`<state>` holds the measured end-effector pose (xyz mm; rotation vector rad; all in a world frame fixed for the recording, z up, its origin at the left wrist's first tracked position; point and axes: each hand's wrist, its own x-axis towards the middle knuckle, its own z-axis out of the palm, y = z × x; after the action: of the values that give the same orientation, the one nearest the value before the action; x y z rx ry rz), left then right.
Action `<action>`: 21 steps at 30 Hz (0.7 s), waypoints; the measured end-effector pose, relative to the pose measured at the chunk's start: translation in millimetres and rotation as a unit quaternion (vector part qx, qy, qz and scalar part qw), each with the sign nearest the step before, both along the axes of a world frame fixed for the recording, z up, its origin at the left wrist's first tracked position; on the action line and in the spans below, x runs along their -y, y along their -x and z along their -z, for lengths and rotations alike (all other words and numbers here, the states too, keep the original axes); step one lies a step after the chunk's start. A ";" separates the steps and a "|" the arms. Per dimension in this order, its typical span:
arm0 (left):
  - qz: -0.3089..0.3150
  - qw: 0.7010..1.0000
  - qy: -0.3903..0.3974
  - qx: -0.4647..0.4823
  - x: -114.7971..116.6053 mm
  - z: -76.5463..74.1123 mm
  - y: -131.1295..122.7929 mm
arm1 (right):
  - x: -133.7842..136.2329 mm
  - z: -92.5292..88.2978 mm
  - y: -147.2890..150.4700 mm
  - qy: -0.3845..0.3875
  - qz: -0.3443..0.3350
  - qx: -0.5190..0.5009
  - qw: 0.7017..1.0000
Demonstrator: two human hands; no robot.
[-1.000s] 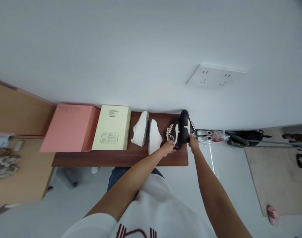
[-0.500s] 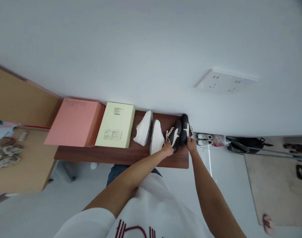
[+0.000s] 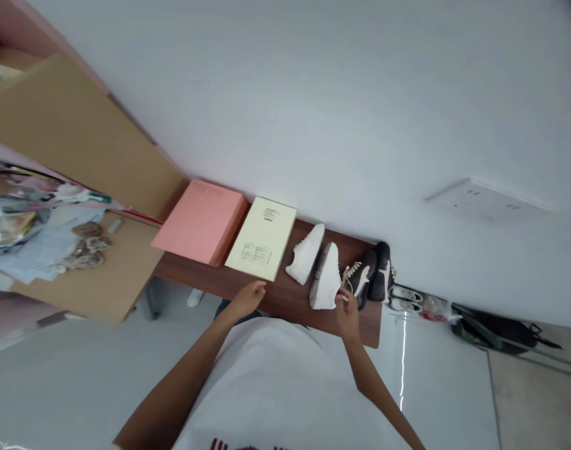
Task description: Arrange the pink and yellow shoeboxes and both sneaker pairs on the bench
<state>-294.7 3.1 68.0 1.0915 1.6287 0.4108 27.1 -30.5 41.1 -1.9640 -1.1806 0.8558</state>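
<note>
On the tabletop (image 3: 285, 300), white sneakers (image 3: 330, 281) and black sneakers (image 3: 382, 275) side by side

In the head view, the only one we have, the white sneakers lie between the pale yellow box (image 3: 264, 240) and the black sneakers, apparently tipped so that their grey sole edges face each other. The black sneakers sit close together near the right end, toes toward the wall (image 3: 313, 125). The pink box (image 3: 205, 215) is just beside the pale yellow one.

Our left hand (image 3: 250, 297) is near the front of the pale yellow box, fingers loosely curled; we see nothing in it and cannot tell whether it touches anything. Our right hand (image 3: 347, 312) is at the heel of the right-hand white sneaker, next to the black pair, fingers bent; whether they grip or merely graze a shoe, we cannot tell.

We judge the step in hand to be handling the sneakers at their heels. Shifting one next would call for a settled hold without nudging its neighbour.

Our right fingertips hide where white heel and black lacing come close. The boxes' print is too small to read, their insides are hidden, and the socket panel (image 3: 491, 200) is blurred.
</note>
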 end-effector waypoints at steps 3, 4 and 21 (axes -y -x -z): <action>-0.055 0.998 -0.008 -0.007 7.2 -4.2 43.2 | -13.4 -12.7 62.0 0.005 -0.108 -0.044 0.993; -0.060 0.998 -0.012 -0.010 7.8 -6.9 54.3 | -19.6 -18.1 82.9 0.001 -0.146 -0.053 0.988; 0.059 0.995 -0.083 -0.007 -42.3 -23.7 257.8 | -46.7 -37.6 354.4 0.057 -0.211 -0.143 0.965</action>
<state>-552.5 45.4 91.6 1.3109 1.5550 0.4688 -327.3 16.2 78.7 -1.6205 -1.4189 1.4017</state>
